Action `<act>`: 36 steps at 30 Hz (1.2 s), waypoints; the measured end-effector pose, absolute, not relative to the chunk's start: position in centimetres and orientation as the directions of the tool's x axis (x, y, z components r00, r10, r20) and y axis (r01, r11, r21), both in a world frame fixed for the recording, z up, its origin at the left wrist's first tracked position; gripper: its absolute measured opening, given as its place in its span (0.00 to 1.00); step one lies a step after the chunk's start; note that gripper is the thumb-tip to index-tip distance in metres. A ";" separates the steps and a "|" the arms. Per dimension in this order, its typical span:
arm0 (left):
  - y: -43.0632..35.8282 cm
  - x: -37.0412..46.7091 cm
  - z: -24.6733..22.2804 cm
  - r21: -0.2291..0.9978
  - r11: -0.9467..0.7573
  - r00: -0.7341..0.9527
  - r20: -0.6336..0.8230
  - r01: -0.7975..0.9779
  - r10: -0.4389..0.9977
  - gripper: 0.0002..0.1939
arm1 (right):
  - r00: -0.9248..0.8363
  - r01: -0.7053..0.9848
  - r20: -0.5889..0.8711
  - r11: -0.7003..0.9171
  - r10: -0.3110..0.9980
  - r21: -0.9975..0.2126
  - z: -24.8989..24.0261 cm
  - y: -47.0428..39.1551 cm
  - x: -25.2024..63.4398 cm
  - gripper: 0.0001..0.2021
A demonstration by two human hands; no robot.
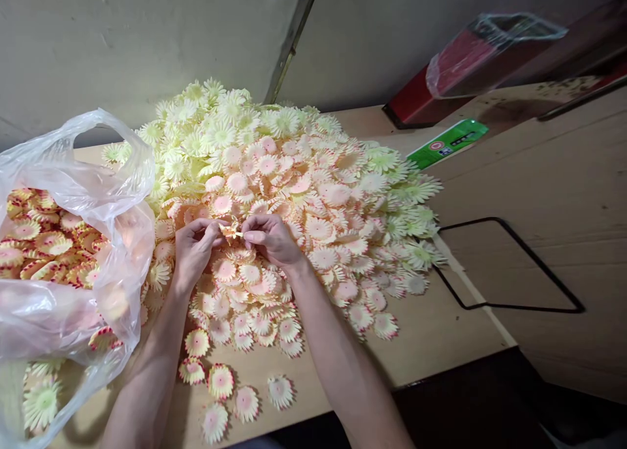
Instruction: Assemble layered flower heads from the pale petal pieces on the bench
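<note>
My left hand [196, 248] pinches the left side of a small frilly artificial flower piece [231, 228], yellow-orange with a pale stub. Fingertips of my right hand [275, 241] close on its right end, so both hands meet on it just above the heap. Its finer detail is too small to make out. Beneath and around the hands spreads a large heap of pink-centred artificial flower petals [321, 227], cream with pink tips. Behind it and at its right edge lie pale green-yellow petal layers [220, 132].
At left, a translucent plastic bag [130, 240] holds red-edged petals [53, 243]. Several loose petals [220, 381] lie near the table's [416, 344] front edge. To the right are a black wire frame [533, 253], a green packet [448, 143] and a red plastic-lined box [416, 100].
</note>
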State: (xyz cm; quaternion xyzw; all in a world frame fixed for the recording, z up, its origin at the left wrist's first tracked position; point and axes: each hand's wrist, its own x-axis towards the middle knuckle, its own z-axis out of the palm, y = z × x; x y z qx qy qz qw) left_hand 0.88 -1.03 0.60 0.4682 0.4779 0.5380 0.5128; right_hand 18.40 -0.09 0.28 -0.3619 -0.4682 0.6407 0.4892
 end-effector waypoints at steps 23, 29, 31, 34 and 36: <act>-1.1 0.6 1.2 0.992 -0.116 0.037 0.118 -0.049 0.992 0.16 | -0.195 -0.239 0.002 -0.046 0.981 -0.970 0.3 -0.4 17.6 0.17; -0.7 0.6 0.2 0.971 -0.015 0.030 0.022 -0.237 0.999 0.17 | -0.203 -0.292 -0.038 -0.098 0.978 -0.951 0.5 -0.4 18.0 0.16; -0.6 0.8 0.1 0.965 0.021 0.038 -0.012 -0.263 0.999 0.17 | -0.207 -0.327 -0.046 -0.113 0.977 -0.938 0.5 -0.4 18.1 0.15; -0.5 0.9 0.0 0.942 0.061 0.020 -0.057 -0.329 0.998 0.17 | -0.202 -0.389 -0.050 -0.127 0.978 -0.913 0.5 -0.4 18.3 0.13; -0.2 0.8 0.0 0.919 0.076 -0.002 -0.084 -0.386 0.997 0.17 | -0.184 -0.435 -0.053 -0.130 0.981 -0.891 0.5 -0.4 18.4 0.13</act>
